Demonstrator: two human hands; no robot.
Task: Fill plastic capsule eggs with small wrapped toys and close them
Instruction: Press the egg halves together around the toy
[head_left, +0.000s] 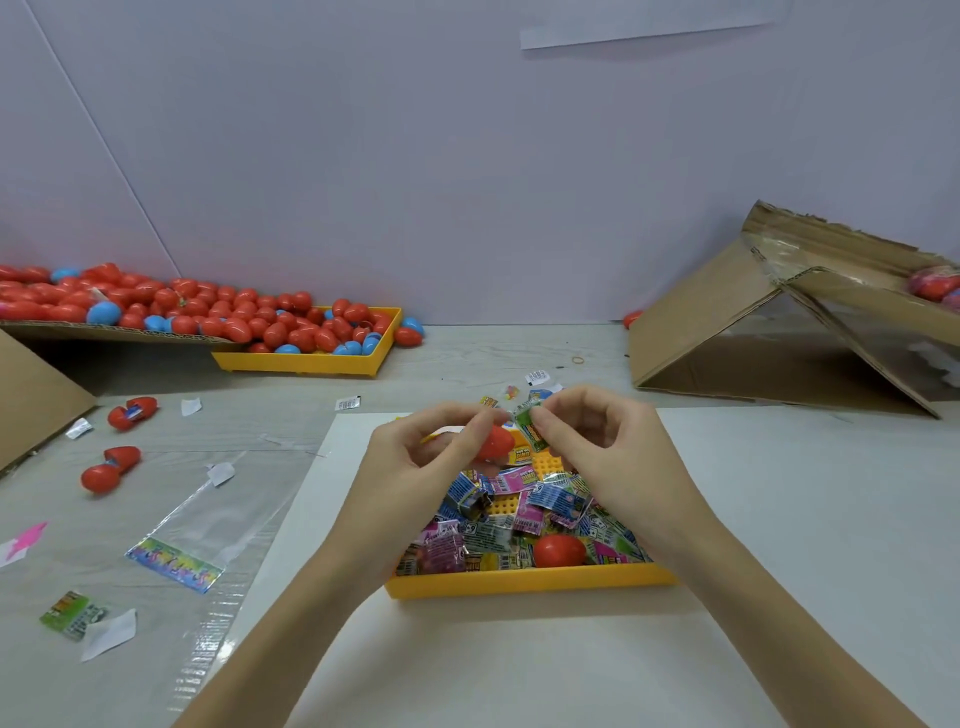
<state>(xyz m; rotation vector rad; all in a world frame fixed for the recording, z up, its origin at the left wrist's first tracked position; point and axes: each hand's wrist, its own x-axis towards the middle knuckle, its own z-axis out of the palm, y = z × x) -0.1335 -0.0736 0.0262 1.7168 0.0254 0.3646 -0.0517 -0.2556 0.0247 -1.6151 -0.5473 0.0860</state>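
My left hand (421, 457) grips a red capsule egg (494, 444) above the near yellow tray (530, 579). My right hand (597, 441) pinches a green wrapped toy (531, 428) right beside the egg's open end. The tray holds several wrapped toys (514, 512) in blue, pink and green packets, plus one closed red egg (558, 551) near its front edge. Whether the held egg is open or closed is partly hidden by my fingers.
A second yellow tray (311, 361) and a cardboard sheet (104, 330) at the back left carry several red and blue eggs. Two open red eggs (132, 411) (110, 467) lie on the left. A clear bag (208, 525), scraps and a cardboard box (779, 332) surround the work area.
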